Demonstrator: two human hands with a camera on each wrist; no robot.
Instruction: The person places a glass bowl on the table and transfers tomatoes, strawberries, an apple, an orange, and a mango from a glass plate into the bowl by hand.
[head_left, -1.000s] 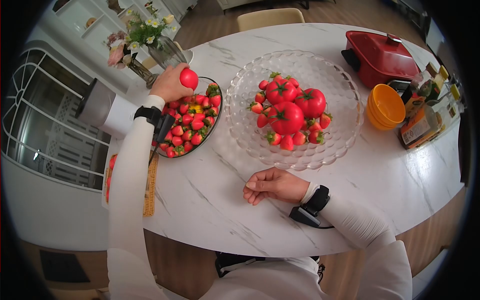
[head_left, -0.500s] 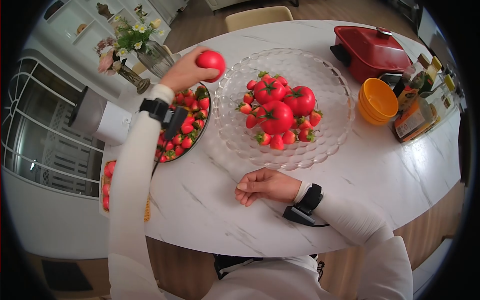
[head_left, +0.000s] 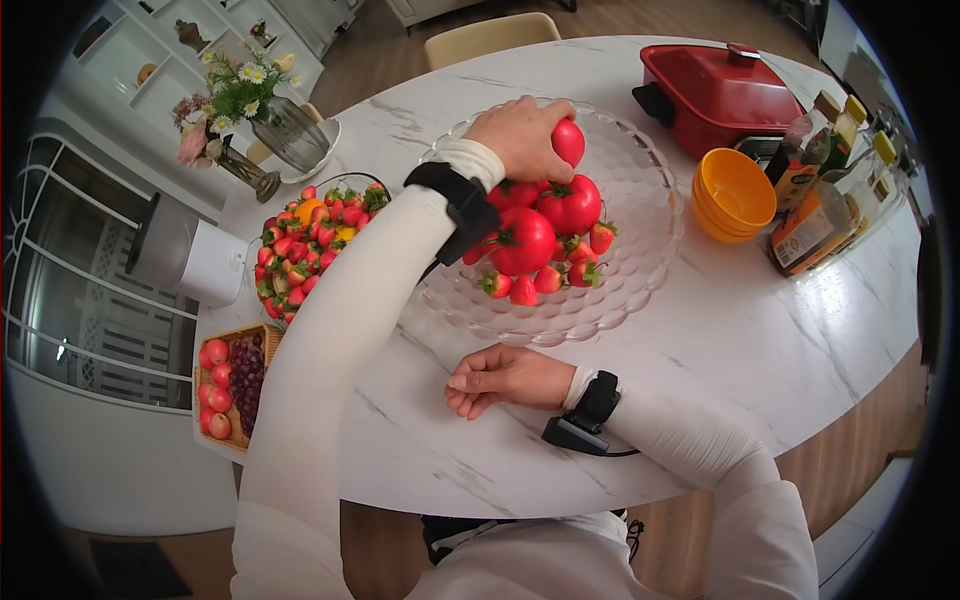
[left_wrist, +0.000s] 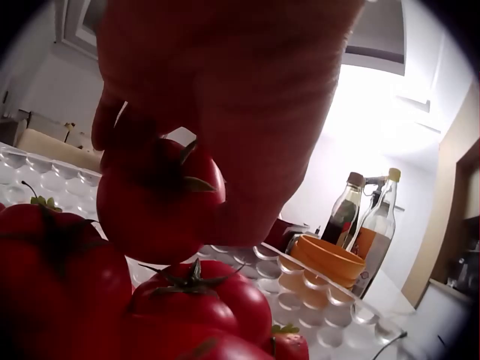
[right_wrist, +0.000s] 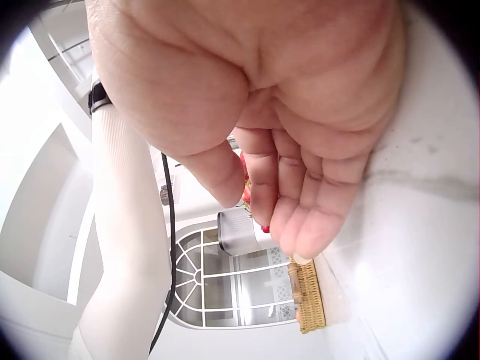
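My left hand (head_left: 522, 140) grips a red tomato (head_left: 568, 143) over the far part of a clear scalloped glass plate (head_left: 640, 225). In the left wrist view, fingers and thumb wrap the held tomato (left_wrist: 154, 214), its green calyx showing, close above another tomato (left_wrist: 196, 294). Large tomatoes (head_left: 522, 242) sit in the plate's middle, partly hidden by the left wrist. Strawberries (head_left: 523, 290) lie around them. My right hand (head_left: 515, 378) rests on the table in front of the plate, fingers loosely curled, and the right wrist view shows nothing in its palm (right_wrist: 300, 112).
Left of the plate stands a dish heaped with strawberries (head_left: 300, 250). A wicker basket (head_left: 238, 440) holds grapes and round red fruit. Orange bowls (head_left: 735, 195), bottles (head_left: 815, 235) and a red lidded cooker (head_left: 720, 95) stand at the right; flower vases (head_left: 290, 135) at the back left.
My left hand has carried the tomato rightward from above the strawberry dish to over the glass plate. The basket with grapes has come into fuller view. My right hand stays on the table.
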